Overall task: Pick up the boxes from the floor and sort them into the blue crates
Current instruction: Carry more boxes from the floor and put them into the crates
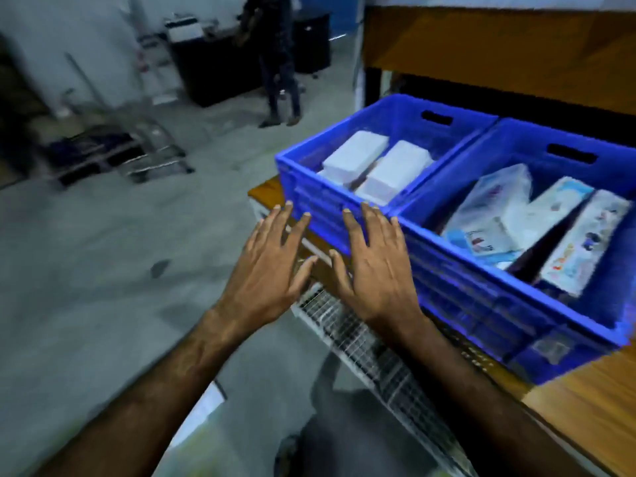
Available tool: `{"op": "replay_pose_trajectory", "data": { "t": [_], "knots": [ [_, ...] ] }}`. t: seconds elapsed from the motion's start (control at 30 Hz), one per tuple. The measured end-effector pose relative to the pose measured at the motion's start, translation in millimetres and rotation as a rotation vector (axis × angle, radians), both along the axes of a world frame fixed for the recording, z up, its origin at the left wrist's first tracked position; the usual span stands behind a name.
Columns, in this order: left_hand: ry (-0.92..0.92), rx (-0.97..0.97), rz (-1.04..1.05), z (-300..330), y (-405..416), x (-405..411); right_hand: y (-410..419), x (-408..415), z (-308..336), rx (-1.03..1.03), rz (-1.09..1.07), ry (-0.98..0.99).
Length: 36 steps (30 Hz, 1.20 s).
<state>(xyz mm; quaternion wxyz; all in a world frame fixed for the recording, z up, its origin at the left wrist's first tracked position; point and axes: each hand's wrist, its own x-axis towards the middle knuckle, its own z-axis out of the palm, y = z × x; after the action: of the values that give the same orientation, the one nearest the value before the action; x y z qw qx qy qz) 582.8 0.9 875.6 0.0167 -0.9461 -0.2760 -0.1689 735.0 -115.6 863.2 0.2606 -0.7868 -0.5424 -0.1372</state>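
Two blue crates stand side by side on a wooden shelf. The left crate [299,187] holds plain white boxes [395,172]. The right crate [481,287] holds several printed white and blue boxes [537,218]. My left hand [272,270] and my right hand [375,266] hover with fingers spread and straight, just in front of the left crate's near wall. Both hands hold nothing. A corner of a pale box [203,407] shows on the floor under my left forearm.
The wooden shelf [585,407] has a wire mesh panel [371,346] below its front edge. Grey concrete floor [103,270] spreads to the left. A stepladder [137,146] lies at the far left, and a person [278,63] stands by a dark desk at the back.
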Motion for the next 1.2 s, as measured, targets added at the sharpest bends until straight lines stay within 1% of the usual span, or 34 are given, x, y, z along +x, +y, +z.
{"op": "replay_pose_trajectory", "data": {
  "t": [0.17, 0.3, 0.37, 0.57, 0.67, 0.77, 0.87, 0.93, 1.2],
  "knots": [
    [0.078, -0.025, 0.231, -31.1, -11.1, -119.0, 22.8, -90.0, -20.8, -0.057, 0.195, 0.006],
    [0.123, -0.067, 0.414, -58.8, -24.7, -210.6, 36.4, -161.8, -42.1, -0.155, 0.335, -0.051],
    [0.117, -0.089, 0.502, -74.8, -32.9, -263.6, 42.6, -204.8, -54.1, -0.207, 0.404, -0.084],
    [0.092, -0.185, 0.682, -121.3, -61.4, -426.9, 58.5, -336.7, -93.6, -0.371, 0.562, -0.126],
    [0.111, -0.241, 0.763, -142.9, -71.5, -507.8, 63.9, -405.4, -113.2, -0.4, 0.609, -0.126],
    [0.133, -0.276, 0.807, -158.8, -78.4, -569.0, 67.1, -455.7, -133.9, -0.422, 0.674, -0.134],
    [0.124, -0.307, 0.834, -166.3, -78.4, -609.9, 72.6, -494.4, -152.7, -0.435, 0.705, -0.137],
    [0.11, -0.343, 0.835, -169.9, -75.3, -623.4, 76.9, -512.9, -162.7, -0.46, 0.717, -0.136],
    [0.087, -0.442, 0.838, -203.3, -47.1, -636.4, 111.4, -554.0, -200.8, -0.588, 0.772, -0.201]
  ]
}}
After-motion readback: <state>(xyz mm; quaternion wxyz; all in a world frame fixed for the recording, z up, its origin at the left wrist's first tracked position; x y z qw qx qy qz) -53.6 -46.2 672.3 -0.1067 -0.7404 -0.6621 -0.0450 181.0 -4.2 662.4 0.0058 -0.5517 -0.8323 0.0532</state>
